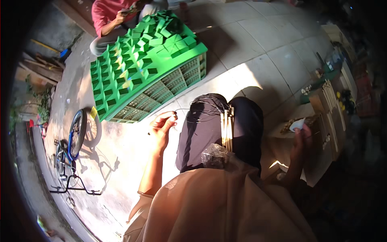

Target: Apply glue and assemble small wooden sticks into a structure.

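My left hand is raised left of my knees, thumb and fingers pinched on the end of a thin black cord. The cord runs to a loose tangle over my dark-trousered left knee. Several slim pale wooden sticks lie between my thighs, with a crumpled transparent plastic bag by their near ends. Out to the right, in shade, my right hand grips a small white rounded piece, whose exact kind I cannot make out. It is beside an open box holding small brownish bits.
Ahead stands a green crate topped by a green board with rows of green blocks. Behind it a person in a pink top sits handling something. A blue bicycle lies left. More sticks and boards are at right.
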A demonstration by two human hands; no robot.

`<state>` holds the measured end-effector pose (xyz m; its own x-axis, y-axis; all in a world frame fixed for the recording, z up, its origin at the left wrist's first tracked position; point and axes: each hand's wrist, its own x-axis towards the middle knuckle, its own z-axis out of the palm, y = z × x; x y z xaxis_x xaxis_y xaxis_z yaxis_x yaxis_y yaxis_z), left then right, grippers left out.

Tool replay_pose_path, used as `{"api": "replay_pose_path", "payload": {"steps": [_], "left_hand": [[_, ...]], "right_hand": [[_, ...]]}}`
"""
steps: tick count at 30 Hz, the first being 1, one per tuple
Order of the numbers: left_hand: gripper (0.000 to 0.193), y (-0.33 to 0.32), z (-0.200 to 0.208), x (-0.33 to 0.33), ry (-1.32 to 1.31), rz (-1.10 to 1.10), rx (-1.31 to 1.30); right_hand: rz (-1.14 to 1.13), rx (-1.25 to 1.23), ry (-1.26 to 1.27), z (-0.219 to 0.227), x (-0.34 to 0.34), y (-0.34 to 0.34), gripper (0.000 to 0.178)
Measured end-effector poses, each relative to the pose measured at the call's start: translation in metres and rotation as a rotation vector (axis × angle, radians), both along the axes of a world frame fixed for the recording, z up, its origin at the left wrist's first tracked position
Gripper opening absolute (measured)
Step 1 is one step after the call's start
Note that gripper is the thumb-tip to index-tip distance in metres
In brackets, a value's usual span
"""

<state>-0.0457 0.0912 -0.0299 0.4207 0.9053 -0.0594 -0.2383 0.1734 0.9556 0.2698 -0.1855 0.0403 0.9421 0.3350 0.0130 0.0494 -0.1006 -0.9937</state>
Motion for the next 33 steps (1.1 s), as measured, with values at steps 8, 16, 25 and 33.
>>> {"api": "replay_pose_path", "payload": {"steps": [8, 16, 25, 33], "left_hand": [[0.042, 0.003, 0.019, -0.009, -0.027, 0.112, 0.08], [0.045, 0.002, 0.014, -0.014, 0.066, 0.155, 0.179], [0.043, 0.005, 0.017, -0.016, 0.198, 0.189, 0.292], [0.043, 0.005, 0.02, -0.017, 0.209, 0.191, 0.261]], "right_hand": [[0.924, -0.021, -0.041, 0.0, -0.108, 0.166, 0.023], [1.045, 0.062, -0.232, -0.015, -0.143, 0.219, 0.02], [1.073, -0.075, -0.698, 0.011, -0.15, 0.231, 0.021], [1.098, -0.133, -0.913, 0.018, -0.152, 0.235, 0.024]]}}
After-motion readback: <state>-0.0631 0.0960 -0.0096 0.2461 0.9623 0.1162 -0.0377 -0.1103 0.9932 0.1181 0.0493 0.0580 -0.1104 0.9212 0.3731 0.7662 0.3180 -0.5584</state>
